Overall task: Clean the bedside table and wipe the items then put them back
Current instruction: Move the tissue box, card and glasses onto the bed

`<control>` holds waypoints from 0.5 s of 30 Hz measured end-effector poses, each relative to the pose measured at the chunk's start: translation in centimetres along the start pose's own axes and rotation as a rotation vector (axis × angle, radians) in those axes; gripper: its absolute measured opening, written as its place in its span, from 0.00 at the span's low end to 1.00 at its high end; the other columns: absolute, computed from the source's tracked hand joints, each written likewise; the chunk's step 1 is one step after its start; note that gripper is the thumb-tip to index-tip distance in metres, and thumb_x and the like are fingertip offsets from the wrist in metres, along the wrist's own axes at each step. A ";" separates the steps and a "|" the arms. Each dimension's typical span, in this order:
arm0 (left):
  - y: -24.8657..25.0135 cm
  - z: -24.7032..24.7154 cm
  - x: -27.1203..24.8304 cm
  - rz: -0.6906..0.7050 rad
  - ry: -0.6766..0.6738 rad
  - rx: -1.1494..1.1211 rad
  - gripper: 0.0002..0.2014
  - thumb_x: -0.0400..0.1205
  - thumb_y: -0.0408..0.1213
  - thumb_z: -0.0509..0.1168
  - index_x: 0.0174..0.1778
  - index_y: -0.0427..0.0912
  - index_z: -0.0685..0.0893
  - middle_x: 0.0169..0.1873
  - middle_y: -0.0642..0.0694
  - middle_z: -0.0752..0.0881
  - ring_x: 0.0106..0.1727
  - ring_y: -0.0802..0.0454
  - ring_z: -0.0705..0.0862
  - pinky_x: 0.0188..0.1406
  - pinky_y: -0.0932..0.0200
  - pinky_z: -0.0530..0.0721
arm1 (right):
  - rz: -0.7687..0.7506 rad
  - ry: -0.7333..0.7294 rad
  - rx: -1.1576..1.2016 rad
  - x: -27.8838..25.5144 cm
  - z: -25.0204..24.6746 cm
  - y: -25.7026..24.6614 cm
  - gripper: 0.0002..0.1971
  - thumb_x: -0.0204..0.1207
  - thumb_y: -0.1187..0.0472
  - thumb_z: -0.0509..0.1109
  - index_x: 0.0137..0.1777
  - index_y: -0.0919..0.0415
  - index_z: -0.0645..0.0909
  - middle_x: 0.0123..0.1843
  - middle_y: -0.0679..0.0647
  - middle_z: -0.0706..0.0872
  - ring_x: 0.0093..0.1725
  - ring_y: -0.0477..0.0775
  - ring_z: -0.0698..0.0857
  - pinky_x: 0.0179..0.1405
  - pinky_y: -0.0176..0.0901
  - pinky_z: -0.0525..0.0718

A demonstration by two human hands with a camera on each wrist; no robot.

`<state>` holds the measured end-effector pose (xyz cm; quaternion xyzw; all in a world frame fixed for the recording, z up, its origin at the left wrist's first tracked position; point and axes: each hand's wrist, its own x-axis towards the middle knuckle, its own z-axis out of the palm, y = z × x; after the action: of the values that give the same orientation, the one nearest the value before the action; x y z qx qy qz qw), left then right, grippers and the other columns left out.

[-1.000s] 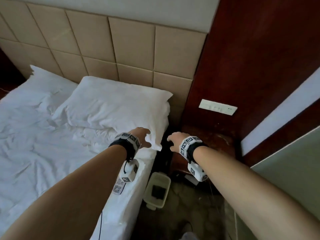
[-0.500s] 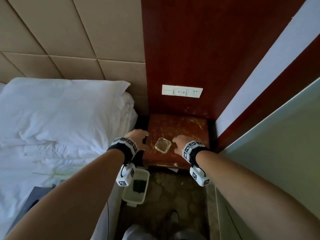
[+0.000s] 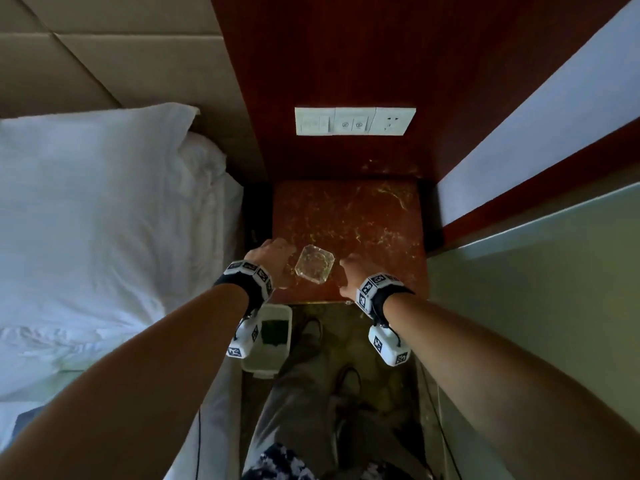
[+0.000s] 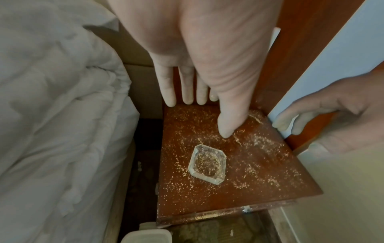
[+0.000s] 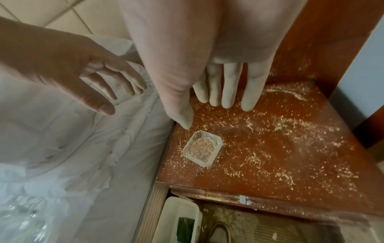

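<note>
Head view — bedside table (image 3: 377,216), reddish-brown wooden top, strewn all over with pale crumbs. Glass ashtray (image 3: 314,264), clear, eight-cornered, stands near the table's front edge, toward 7 o'clock of the top; crumbs lie in its bowl (seen best from the wrists).

Left hand (image 3: 273,261) — above the table at 9 o'clock of the ashtray, just beside it; fingers straight and loosely spread, holding nothing. Whether it touches the glass cannot be told.

Right hand (image 3: 349,275) — at 3 o'clock of the ashtray, near it; fingers straight, slightly parted, thumb pointing down toward the top, holding nothing.

Left wrist view — both hands above the dusty top, the ashtray (image 4: 207,163) apart from the thumb tip over it.

Surroundings: white pillow (image 3: 97,202) and bedding at 9 o'clock of the table; white switch-and-socket plate (image 3: 355,121) on the wooden wall panel at 12 o'clock; small white bin (image 3: 266,358) on the floor at 7 o'clock.
</note>
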<state>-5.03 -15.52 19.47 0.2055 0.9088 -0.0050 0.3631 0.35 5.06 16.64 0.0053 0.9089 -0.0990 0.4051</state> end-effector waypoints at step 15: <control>-2.5 8.5 15.7 0.144 -0.107 0.162 0.60 0.68 0.50 0.82 0.86 0.45 0.47 0.84 0.46 0.49 0.84 0.39 0.54 0.78 0.37 0.66 | 0.139 -0.031 0.081 14.2 7.0 0.3 0.53 0.68 0.46 0.81 0.85 0.57 0.51 0.83 0.55 0.55 0.82 0.63 0.59 0.77 0.61 0.68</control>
<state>-10.59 -13.34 2.44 0.2983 0.8675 -0.0633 0.3929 -4.01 3.06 1.61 0.0832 0.8951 -0.1073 0.4246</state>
